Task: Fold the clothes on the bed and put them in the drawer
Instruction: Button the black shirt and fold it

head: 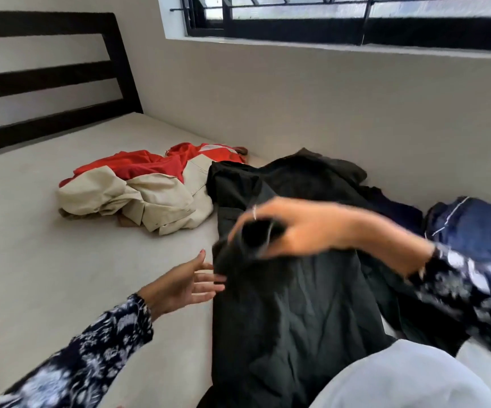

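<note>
A black garment [291,313] lies spread down the right side of the bed [61,260]. My right hand [291,228] is shut on a bunched fold of it, lifted a little off the mattress. My left hand [185,284] is open, its fingertips at the garment's left edge. Further back lie a beige garment [150,201] and a red garment [138,164] in a crumpled heap. A dark blue garment [474,225] sits at the far right by the wall. No drawer is in view.
The bed stands against a grey wall [326,107] under a barred window [341,22]. A dark slatted headboard [47,81] closes the far left end. A pale cloth [400,378] on my body covers the lower right corner.
</note>
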A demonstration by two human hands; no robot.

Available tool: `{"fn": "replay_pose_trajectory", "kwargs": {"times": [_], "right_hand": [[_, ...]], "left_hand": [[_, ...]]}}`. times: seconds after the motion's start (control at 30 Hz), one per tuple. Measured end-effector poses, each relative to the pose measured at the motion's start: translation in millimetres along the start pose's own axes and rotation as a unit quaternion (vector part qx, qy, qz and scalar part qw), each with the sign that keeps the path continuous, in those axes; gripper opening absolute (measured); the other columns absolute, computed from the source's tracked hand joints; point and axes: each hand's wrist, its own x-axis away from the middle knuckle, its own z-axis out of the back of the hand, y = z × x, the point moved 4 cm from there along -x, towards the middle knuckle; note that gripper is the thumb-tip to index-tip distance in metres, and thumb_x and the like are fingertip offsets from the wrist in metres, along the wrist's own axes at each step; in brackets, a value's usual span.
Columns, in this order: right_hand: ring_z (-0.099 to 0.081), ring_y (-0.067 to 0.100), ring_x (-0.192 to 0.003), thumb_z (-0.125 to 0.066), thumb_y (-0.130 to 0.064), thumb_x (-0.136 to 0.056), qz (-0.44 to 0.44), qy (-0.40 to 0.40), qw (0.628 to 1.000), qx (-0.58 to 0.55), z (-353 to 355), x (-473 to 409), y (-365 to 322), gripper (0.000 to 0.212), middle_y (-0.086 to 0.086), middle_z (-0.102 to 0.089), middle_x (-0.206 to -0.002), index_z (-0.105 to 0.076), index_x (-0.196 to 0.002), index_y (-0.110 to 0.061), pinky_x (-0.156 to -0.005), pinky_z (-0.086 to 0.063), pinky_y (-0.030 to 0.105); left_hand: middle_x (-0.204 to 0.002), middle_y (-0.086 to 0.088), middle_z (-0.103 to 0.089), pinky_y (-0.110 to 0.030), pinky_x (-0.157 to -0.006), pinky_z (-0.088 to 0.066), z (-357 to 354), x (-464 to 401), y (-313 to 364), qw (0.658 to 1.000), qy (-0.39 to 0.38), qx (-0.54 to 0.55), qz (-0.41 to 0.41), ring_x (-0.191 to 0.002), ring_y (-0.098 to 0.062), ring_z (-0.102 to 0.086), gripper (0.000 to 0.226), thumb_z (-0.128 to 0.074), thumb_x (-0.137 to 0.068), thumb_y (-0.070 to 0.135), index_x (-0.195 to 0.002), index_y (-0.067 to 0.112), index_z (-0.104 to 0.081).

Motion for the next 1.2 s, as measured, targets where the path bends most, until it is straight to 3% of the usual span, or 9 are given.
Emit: {"fn": "replay_pose_trajectory", "kwargs": {"times": [0.1, 0.27, 0.43, 0.57, 0.7, 0.83, 0.93, 1.07, 1.2], "right_hand": [[-0.06, 0.016, -0.108, -0.069, -0.02, -0.088, -0.025, -0.176, 0.98, 0.094, -65.6, 12.1, 21.1, 0.044, 0.002, -0.063, -0.122, -0.054, -0.129, -0.016, -0.094, -0.046, 0.027], [-0.04, 0.017, -0.134, -0.061, -0.033, -0.094, -0.109, -0.411, 0.898, 0.114, -100.1, 38.6, 47.2, 0.065, -0.003, -0.033, -0.153, -0.026, -0.149, -0.032, -0.099, -0.033, 0.023], [-0.055, -0.004, -0.106, -0.052, -0.036, -0.097, -0.153, -0.168, 0.974, 0.025, -68.4, 24.6, 79.9, 0.048, -0.027, -0.049, -0.123, -0.052, -0.133, -0.005, -0.086, -0.041, 0.006], [-0.058, 0.007, -0.109, -0.05, -0.05, -0.094, -0.266, 0.011, 0.964, 0.002, -48.4, 23.1, 142.9, 0.043, -0.008, -0.062, -0.122, -0.05, -0.132, -0.03, -0.102, -0.042, 0.028], [-0.053, 0.017, -0.121, -0.047, -0.055, -0.094, -0.377, 0.003, 0.923, 0.077, -52.9, 32.4, 191.7, 0.05, -0.002, -0.057, -0.132, -0.049, -0.134, -0.026, -0.105, -0.039, 0.032], [-0.053, 0.025, -0.122, -0.048, -0.05, -0.095, -0.407, 0.046, 0.91, 0.058, -70.4, 30.1, 222.4, 0.052, 0.006, -0.056, -0.134, -0.043, -0.138, -0.02, -0.103, -0.042, 0.036], [-0.053, 0.027, -0.121, -0.049, -0.047, -0.096, -0.394, 0.106, 0.913, 0.008, -69.6, 16.9, 232.3, 0.058, 0.011, -0.054, -0.133, -0.031, -0.145, -0.022, -0.101, -0.042, 0.034], [-0.055, 0.023, -0.118, -0.053, -0.038, -0.096, -0.345, 0.219, 0.906, -0.107, -57.1, -0.3, 243.1, 0.063, 0.007, -0.053, -0.131, -0.022, -0.15, -0.03, -0.099, -0.038, 0.028], [-0.053, 0.015, -0.115, -0.059, -0.025, -0.093, -0.301, 0.284, 0.888, -0.201, -54.4, -6.4, 256.8, 0.056, -0.001, -0.049, -0.121, -0.037, -0.141, -0.044, -0.103, -0.044, 0.042]], "left_hand": [[-0.098, -0.01, -0.068, -0.029, -0.074, -0.052, -10.4, -18.5, -16.9, 0.998, 0.038, -0.037, 0.044, -0.084, -0.018, -0.066, 0.054, -0.031, -0.098, 0.055, -0.11, 0.01, -0.058], [-0.102, -0.008, -0.061, -0.028, -0.073, -0.05, -32.8, -30.6, -7.6, 0.988, 0.065, -0.132, 0.04, -0.083, -0.019, -0.059, 0.051, -0.031, -0.098, 0.056, -0.11, 0.012, -0.055], [-0.103, -0.006, -0.058, -0.031, -0.082, -0.048, -42.6, -49.2, 5.7, 0.978, 0.083, -0.189, 0.017, -0.092, -0.021, -0.057, 0.035, -0.039, -0.099, 0.048, -0.101, 0.016, -0.053], [-0.09, -0.003, -0.06, -0.024, -0.073, -0.047, -47.9, -67.4, 14.9, 0.979, 0.104, -0.172, -0.011, -0.077, -0.015, -0.057, 0.027, -0.043, -0.1, 0.04, -0.093, 0.016, -0.053], [-0.09, 0.0, -0.064, -0.026, -0.076, -0.048, -52.0, -93.1, 27.1, 0.984, 0.118, -0.128, -0.026, -0.08, -0.014, -0.06, 0.025, -0.047, -0.1, 0.035, -0.09, 0.015, -0.056], [-0.107, -0.005, -0.068, -0.032, -0.09, -0.049, -58.4, -117.4, 46.8, 0.984, 0.136, -0.101, -0.053, -0.094, -0.019, -0.065, 0.034, -0.054, -0.096, 0.037, -0.11, 0.007, -0.064], [-0.102, -0.011, -0.07, -0.03, -0.078, -0.056, -64.6, -136.6, 68.6, 0.983, 0.149, -0.061, -0.089, -0.081, -0.018, -0.067, 0.034, -0.06, -0.093, 0.032, -0.106, 0.001, -0.067], [-0.092, -0.011, -0.071, -0.038, -0.085, -0.056, -70.7, -162.7, 94.3, 0.981, 0.152, -0.056, -0.108, -0.079, -0.02, -0.068, 0.032, -0.068, -0.088, 0.033, -0.091, 0.001, -0.068], [-0.092, -0.015, -0.069, -0.038, -0.081, -0.058, -73.0, -184.2, 119.6, 0.977, 0.157, -0.077, -0.123, -0.082, -0.024, -0.067, 0.043, -0.076, -0.079, 0.039, -0.099, 0.003, -0.066]]}}
